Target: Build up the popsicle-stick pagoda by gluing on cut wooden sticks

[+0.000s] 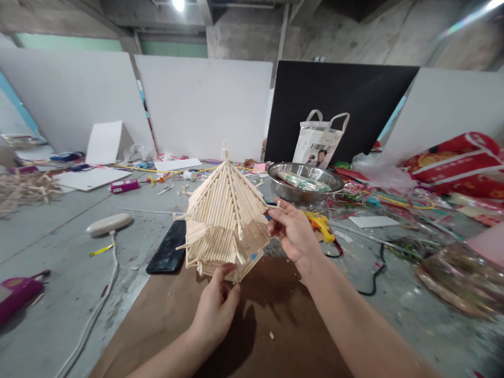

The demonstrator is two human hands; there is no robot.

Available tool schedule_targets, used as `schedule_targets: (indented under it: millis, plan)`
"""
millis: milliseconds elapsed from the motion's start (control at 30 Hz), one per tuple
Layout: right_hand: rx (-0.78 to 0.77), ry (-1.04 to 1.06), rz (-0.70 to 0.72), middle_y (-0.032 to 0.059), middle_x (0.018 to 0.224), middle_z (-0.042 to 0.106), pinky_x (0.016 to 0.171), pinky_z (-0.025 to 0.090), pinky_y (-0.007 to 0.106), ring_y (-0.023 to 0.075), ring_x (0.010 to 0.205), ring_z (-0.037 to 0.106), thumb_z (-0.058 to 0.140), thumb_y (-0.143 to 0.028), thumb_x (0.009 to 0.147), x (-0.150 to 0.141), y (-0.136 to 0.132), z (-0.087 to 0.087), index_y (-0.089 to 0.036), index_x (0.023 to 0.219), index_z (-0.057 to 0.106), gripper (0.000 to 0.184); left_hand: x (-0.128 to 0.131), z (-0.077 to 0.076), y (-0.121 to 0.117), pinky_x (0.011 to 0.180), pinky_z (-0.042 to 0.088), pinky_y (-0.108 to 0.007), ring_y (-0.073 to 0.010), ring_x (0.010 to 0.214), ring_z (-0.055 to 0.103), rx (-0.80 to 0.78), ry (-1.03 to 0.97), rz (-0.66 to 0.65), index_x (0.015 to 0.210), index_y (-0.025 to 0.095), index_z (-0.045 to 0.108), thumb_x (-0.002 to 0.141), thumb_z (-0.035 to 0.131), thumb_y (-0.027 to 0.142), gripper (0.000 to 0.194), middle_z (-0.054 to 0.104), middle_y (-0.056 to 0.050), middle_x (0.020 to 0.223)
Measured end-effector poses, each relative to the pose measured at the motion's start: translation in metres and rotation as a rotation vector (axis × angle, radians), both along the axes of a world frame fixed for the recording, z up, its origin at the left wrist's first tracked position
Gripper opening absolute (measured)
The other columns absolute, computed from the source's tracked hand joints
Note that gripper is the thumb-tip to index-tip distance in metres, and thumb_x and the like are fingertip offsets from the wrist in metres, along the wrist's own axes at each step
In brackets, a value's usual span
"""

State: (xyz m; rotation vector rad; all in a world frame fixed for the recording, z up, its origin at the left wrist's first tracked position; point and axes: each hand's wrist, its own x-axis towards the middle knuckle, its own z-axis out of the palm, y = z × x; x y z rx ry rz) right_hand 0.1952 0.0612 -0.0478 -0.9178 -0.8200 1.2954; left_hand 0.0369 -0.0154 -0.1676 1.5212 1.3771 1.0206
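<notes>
A tiered model of pale, round wooden sticks with a pointed roof [220, 197] sits between the two hands, over the far part of a flat brown sheet [291, 299] on the grey table [136, 262]; whether its base touches the sheet cannot be told. The left hand [219, 302] has its grip pressed on the near lower edge, thumb and fingers pinching the stick rim there. The right hand [293, 231] pinches a short pale stick end [279, 204] at the roof's right corner; whether that piece is loose or fixed is unclear. The step in hand seems to be steadying the model while the roof corner is set or checked. Judging by that, the next move calls for a firm left hold below and light, exact pressure at the corner, since thin sticks could snap or shift. A yellow glue gun [322, 227] lies just beyond the right hand, and a black, flat phone [167, 251] lies just left of the model.
</notes>
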Motion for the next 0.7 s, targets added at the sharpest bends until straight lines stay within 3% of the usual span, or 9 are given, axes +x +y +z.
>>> schedule_targets:
  millis: [300, 700]
  plan:
    - [-0.037, 0.067, 0.036, -0.0092, 0.046, 0.049, 0.033, 0.037, 0.013, 0.0042, 0.035, 0.044, 0.062, -0.01, 0.061, -0.0011, 0.0023, -0.0002, -0.016, 0.08, 0.047, 0.024, 0.001, 0.0039, 0.0003, 0.051, 0.034, -0.022, -0.0121, 0.052, 0.049, 0.005, 0.004, -0.009, 0.107, 0.016, 0.041, 0.078, 0.042, 0.03, 0.031, 0.05, 0.004, 0.057]
    - [-0.115, 0.161, 0.051, -0.007, 0.05, 0.053, 0.035, 0.04, 0.012, 0.0027, 0.037, 0.045, 0.063, -0.004, 0.059, -0.0014, 0.0015, 0.0018, -0.014, 0.073, 0.05, 0.022, 0.0004, 0.0019, 0.0012, 0.053, 0.035, -0.023, -0.0121, 0.052, 0.05, 0.012, -0.011, -0.013, 0.107, 0.016, 0.041, 0.078, 0.043, 0.03, 0.032, 0.048, 0.005, 0.055]
